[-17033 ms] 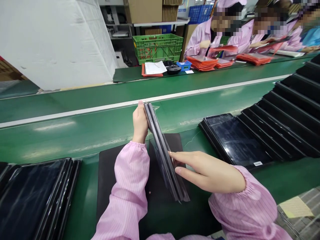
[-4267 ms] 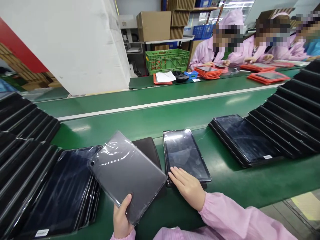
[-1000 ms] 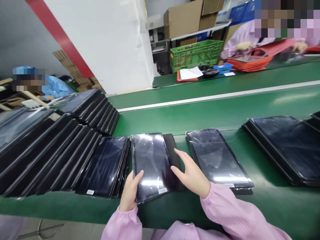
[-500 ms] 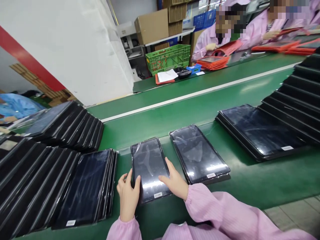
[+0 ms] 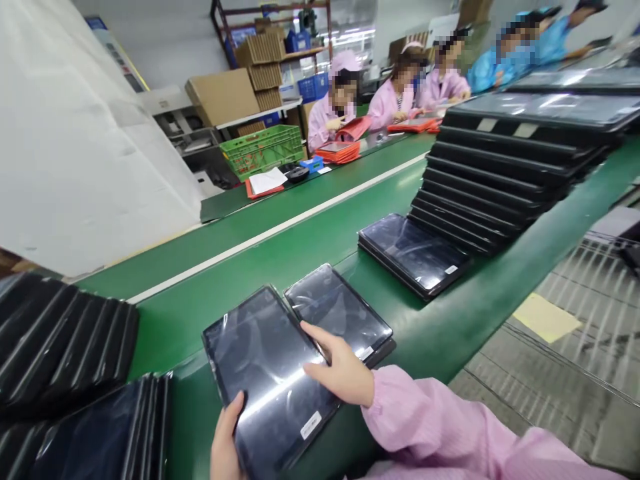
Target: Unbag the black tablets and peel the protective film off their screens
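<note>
A tablet, screen upward, with a white label near its closer edge, is held over the green bench; whether it touches the bench is hidden. The grip of the left hand and that of the right hand hold its opposite sides. Just beside it, to the right, lies a second tablet. Farther right rises a stepped stack; other stacks stand left. Beyond is a green crate.

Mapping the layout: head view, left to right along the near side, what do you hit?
Black tablet stacks → left hand → held tablet → second tablet → low tablet stack → tall stepped stack.
</note>
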Action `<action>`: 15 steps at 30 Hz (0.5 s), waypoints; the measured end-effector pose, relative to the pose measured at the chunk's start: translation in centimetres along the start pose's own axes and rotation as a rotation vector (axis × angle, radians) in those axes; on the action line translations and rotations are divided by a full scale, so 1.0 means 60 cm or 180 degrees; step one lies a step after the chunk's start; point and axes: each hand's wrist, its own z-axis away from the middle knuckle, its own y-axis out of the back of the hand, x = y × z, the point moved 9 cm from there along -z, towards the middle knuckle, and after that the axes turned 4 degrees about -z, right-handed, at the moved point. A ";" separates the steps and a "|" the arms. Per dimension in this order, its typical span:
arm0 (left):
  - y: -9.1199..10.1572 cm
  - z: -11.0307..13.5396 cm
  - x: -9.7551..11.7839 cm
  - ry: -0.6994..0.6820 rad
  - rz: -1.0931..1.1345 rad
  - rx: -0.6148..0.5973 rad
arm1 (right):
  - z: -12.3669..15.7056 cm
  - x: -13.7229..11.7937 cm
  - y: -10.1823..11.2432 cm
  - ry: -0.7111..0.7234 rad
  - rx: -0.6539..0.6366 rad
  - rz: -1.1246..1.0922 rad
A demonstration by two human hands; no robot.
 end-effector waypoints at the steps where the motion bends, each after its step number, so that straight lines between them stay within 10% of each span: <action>1: -0.029 -0.001 0.002 0.0021 0.0139 -0.0026 | -0.004 -0.015 0.027 0.0154 0.0044 -0.0038; 8: -0.232 -0.031 0.050 -0.1006 -0.1038 -0.0884 | -0.020 -0.040 0.200 0.0277 0.0392 -0.0119; 15: -0.233 -0.064 -0.021 -0.1293 -0.1687 -0.0402 | 0.004 0.034 0.252 0.0061 0.0721 0.0091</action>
